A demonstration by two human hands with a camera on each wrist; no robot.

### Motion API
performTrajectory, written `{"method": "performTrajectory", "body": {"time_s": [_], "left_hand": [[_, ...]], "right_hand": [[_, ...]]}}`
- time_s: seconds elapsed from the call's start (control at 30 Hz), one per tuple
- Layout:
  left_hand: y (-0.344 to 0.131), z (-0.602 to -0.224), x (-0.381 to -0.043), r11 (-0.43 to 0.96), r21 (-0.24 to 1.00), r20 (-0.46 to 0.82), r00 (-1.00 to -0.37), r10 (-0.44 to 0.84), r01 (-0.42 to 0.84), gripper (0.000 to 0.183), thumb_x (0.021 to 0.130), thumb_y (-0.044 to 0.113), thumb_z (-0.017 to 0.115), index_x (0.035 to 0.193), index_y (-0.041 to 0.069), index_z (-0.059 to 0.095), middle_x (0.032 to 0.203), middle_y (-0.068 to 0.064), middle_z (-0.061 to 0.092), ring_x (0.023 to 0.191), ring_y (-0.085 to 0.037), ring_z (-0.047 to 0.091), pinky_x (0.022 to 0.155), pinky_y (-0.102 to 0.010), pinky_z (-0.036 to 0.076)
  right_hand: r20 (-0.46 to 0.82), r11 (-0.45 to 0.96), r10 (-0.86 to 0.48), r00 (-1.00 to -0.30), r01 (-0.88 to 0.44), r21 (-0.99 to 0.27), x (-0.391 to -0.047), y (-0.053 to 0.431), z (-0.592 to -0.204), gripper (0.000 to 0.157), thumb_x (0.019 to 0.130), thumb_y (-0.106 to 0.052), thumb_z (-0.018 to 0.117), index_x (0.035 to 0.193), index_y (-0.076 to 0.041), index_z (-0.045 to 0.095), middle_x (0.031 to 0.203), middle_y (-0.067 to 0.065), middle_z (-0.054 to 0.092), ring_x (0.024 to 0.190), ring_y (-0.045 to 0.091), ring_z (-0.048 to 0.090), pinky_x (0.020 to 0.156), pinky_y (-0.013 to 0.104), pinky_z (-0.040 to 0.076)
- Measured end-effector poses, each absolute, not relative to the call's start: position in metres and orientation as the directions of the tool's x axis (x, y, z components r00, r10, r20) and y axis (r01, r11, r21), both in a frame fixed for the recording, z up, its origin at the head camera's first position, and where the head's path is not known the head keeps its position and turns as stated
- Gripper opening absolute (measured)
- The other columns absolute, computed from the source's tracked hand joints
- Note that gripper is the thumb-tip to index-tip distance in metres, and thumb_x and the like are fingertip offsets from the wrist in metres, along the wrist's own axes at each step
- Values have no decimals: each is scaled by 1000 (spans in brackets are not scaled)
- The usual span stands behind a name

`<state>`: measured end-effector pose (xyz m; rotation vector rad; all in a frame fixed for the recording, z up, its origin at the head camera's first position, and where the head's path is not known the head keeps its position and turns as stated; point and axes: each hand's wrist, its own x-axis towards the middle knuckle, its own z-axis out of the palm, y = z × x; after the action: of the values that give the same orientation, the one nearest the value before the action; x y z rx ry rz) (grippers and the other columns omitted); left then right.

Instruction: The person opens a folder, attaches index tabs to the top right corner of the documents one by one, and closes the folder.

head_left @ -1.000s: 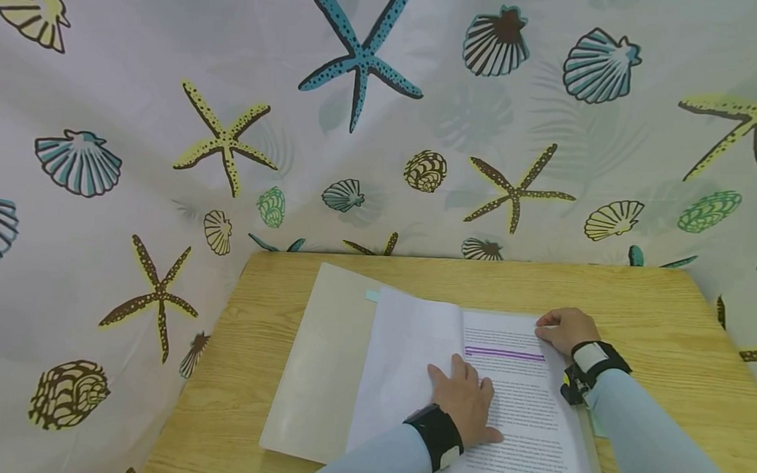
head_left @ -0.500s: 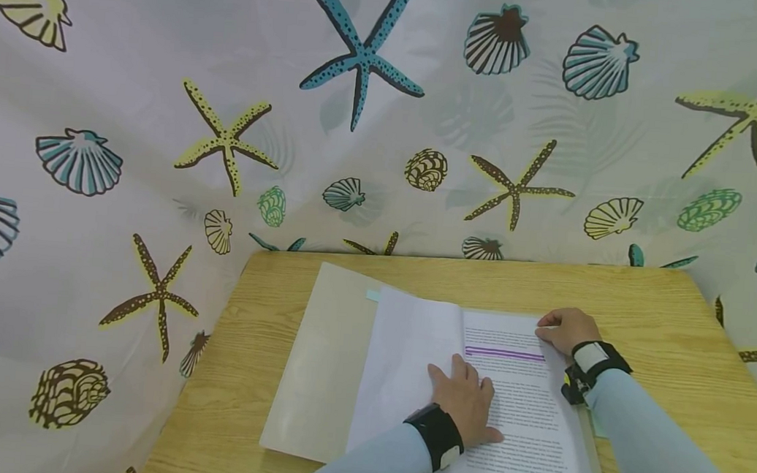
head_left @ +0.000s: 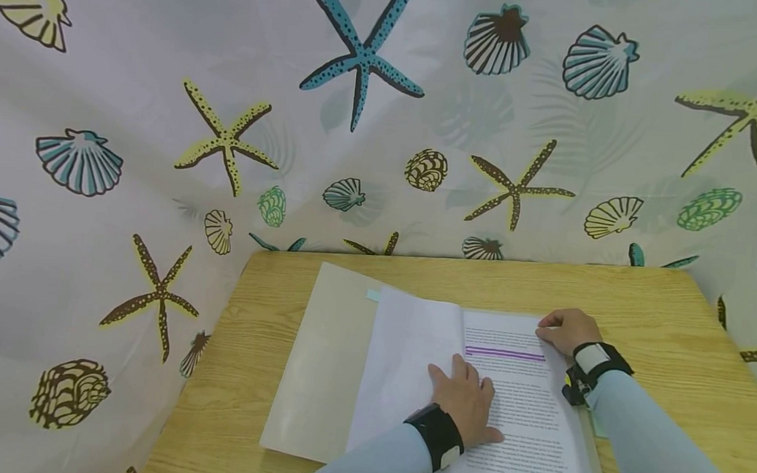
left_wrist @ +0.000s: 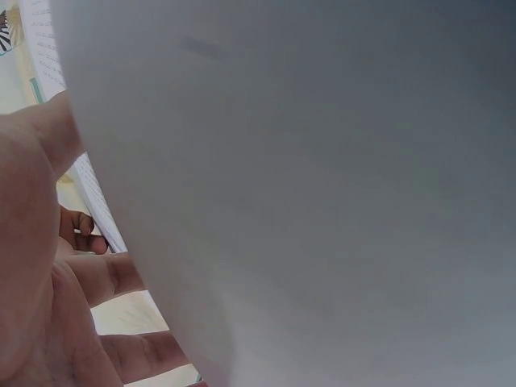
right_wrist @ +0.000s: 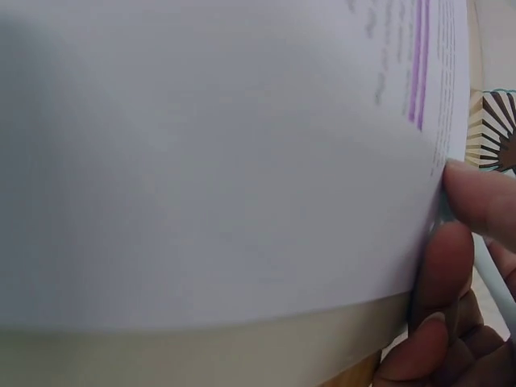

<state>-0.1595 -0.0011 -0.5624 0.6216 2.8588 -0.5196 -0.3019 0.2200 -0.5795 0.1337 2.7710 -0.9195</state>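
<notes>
A cream folder lies open on the table, holding a stack of paper. Its blank turned-over sheet is on the left, and a printed page with two purple highlighted lines is on the right. My left hand rests across the inner margin with fingers spread. In the left wrist view, pale paper hides most of the scene. At the page's upper right edge, my right hand pinches the printed page between thumb and fingers, as the right wrist view shows up close.
A wooden table carries the folder. A small light-blue tab shows at the top of the left stack. Behind and to the sides hangs a white curtain printed with starfish and shells.
</notes>
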Motion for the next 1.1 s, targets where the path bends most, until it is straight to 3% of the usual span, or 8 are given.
{"method": "performTrajectory", "body": {"time_s": [0.57, 0.87, 1.1], "left_hand": [[0, -559, -161, 855, -299, -241, -900, 362, 424, 90, 69, 88, 43, 140, 33, 46, 142, -3, 48, 134, -30, 37, 93, -63, 40], [1, -559, -160, 852, -310, -241, -902, 359, 422, 92, 68, 89, 42, 141, 33, 45, 142, -3, 48, 134, -30, 36, 92, -64, 40], [0, -556, -159, 846, -317, -247, -899, 362, 428, 91, 69, 89, 41, 142, 33, 45, 143, -3, 47, 135, -30, 35, 92, -64, 40]], "right_hand": [[-235, 809, 8, -972, 144, -570, -304, 225, -580, 28, 86, -25, 71, 102, -2, 69, 106, 23, 65, 83, 32, 57, 63, 35, 45], [-205, 823, 18, -978, 131, -552, -303, 225, -578, 31, 89, -31, 62, 96, -2, 67, 83, 10, 63, 72, 25, 54, 54, 30, 39], [-188, 849, 14, -982, 111, -517, -300, 221, -572, 28, 88, -31, 67, 90, -2, 66, 83, 12, 65, 70, 25, 55, 55, 31, 39]]}}
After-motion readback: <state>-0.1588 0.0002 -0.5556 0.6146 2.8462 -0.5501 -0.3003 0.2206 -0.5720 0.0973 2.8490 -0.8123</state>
